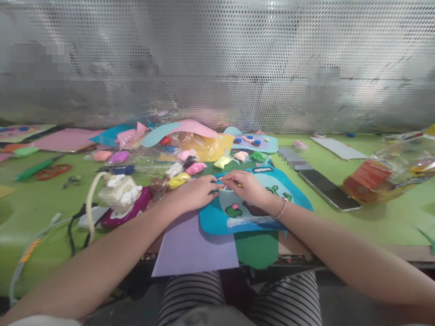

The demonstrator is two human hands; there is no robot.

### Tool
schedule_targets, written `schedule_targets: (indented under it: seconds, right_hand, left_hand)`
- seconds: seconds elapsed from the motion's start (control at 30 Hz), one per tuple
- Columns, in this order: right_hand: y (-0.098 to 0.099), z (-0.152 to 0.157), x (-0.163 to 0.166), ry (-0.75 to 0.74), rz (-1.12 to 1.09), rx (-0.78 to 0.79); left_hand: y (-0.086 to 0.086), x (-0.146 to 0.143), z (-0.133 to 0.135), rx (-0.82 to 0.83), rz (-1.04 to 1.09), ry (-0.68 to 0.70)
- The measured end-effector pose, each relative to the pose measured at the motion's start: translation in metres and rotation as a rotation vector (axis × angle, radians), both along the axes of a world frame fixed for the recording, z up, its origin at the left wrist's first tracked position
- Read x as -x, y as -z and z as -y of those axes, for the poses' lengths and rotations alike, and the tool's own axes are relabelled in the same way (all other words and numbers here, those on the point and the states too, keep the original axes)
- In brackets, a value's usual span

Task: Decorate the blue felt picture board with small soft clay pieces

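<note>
One blue picture [248, 216], one phone [329, 190]; left hand [206, 191], right hand [250, 187], fingers bunched, holding what: cannot tell

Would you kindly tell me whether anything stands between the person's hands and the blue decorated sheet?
Nothing visible does: the left hand and right hand are over the upper left part of the blue decorated sheet. The yellow packet lies off to its left, away from that spot. What they may hold is too small to tell.
</note>
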State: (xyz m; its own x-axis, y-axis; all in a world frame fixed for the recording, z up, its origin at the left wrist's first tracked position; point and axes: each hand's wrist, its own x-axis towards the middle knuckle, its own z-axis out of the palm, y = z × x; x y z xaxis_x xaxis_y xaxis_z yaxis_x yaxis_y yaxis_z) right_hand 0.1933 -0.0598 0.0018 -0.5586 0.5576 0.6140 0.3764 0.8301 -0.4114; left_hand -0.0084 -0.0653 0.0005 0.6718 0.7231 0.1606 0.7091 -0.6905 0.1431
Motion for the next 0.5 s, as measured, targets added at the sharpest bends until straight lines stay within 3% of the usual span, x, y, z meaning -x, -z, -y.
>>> schedule_targets:
  seconds: [0.33, 0.5]
  right_hand:
    - [-0.0011, 0.0006, 0.0014, 0.027, -0.003, 0.020]
    - [-0.0018, 0.0008, 0.0020, 0.065, -0.076, 0.103]
  left_hand:
    - [0.0043, 0.0008, -0.0028, -0.013, 0.012, 0.009]
    - [0.0053, 0.0008, -0.0033, -0.035, 0.003, 0.007]
